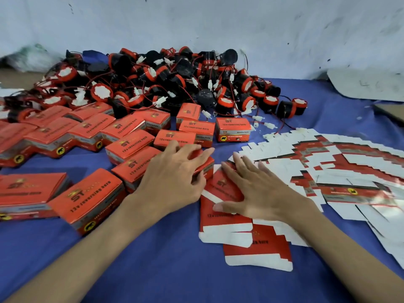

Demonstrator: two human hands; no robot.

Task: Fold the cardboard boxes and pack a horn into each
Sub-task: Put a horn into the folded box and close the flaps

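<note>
My left hand (175, 173) lies over a folded red box (206, 164) near the table's middle, fingers spread and bent over its top. My right hand (253, 189) rests flat with straight fingers on a flat unfolded red and white box blank (218, 217). A second flat blank (262, 250) lies just under it, nearer to me. Several folded red boxes (91, 200) marked "12v reversing horn" stand to the left. A big heap of black and red horns (153, 79) with red wires fills the back of the table.
A fanned stack of flat box blanks (328, 158) spreads over the right side. The blue cloth (153, 259) covers the table. A grey wall (196, 22) stands right behind the horns. A pale sheet (367, 84) lies at the back right.
</note>
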